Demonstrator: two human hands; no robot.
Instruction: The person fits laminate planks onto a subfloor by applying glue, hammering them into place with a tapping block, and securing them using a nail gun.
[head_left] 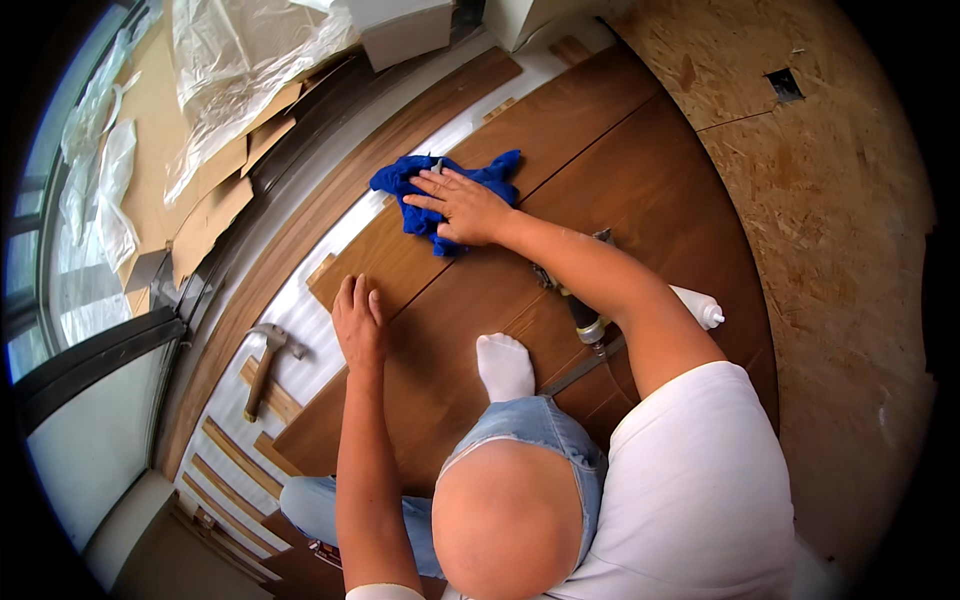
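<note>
Reaching forward, right hand [462,207] spread flat on blue cloth [487,175], left hand [358,325] open at plank end [398,268].

The floor [840,250] shows bare chipboard [800,170] on the right and brown wooden planks [610,180] mid-view. A blue cloth [393,178], a metal-fitted tool [586,318] and a white bottle [700,306] lie on the planks; leftward, a hammer [262,375] and wood strips [238,460] rest over white sheeting [316,335].
</note>
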